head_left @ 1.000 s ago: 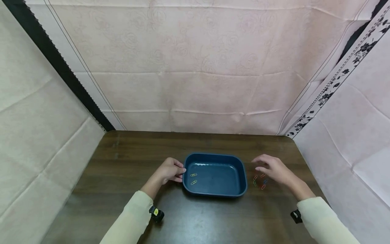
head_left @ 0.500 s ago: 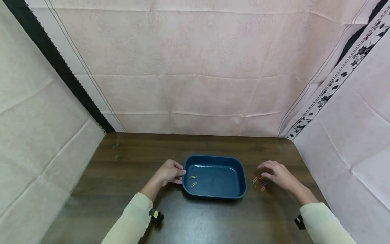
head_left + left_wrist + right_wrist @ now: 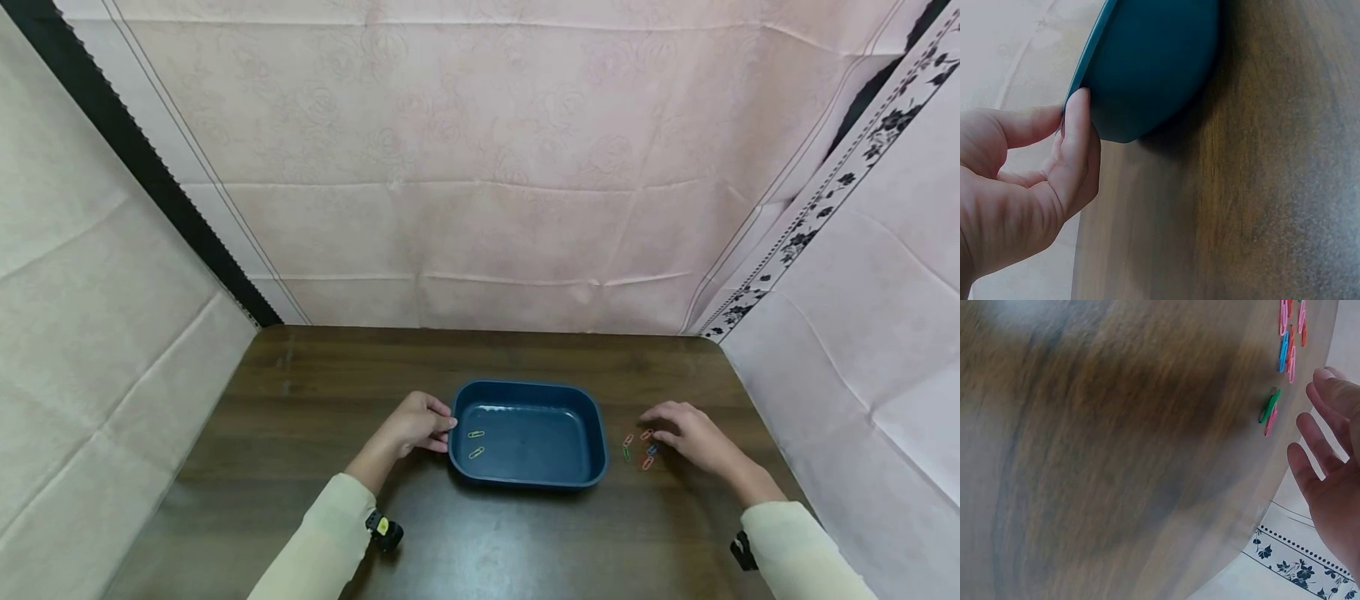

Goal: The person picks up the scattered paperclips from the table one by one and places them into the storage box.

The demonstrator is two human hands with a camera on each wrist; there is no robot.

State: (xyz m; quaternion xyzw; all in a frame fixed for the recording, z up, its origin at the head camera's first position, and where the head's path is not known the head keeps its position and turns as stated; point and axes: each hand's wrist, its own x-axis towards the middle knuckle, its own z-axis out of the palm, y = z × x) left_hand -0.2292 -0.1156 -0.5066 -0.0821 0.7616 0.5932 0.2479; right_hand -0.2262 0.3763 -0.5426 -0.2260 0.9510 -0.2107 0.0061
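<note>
My left hand (image 3: 418, 425) pinches the left rim of a dark blue rectangular tray (image 3: 540, 437) between thumb and fingers. In the left wrist view, the thumb is on the rim's upper side and the fingertips press the outer wall of the tray (image 3: 1147, 62). Two yellow paper clips (image 3: 476, 452) lie inside, near the tray's left end. To the right of the tray, several coloured paper clips (image 3: 647, 462) are scattered on the table. Over their right side hovers my right hand (image 3: 690, 433), fingers loosely bent, nothing seen between them. Its wrist view shows a green clip (image 3: 1270, 406) and a blue clip (image 3: 1283, 353) near the fingertips.
The brown wooden table (image 3: 337, 367) has rounded far corners. Pale cloth (image 3: 487, 225) hangs behind it, and more cloth stands at both sides, the right one with a black floral border (image 3: 810, 233). A dark device (image 3: 386, 528) is strapped to each wrist.
My right hand has shifted right and a little nearer to me, uncovering more of the loose paper clips. The left hand and the tray stay in place.
</note>
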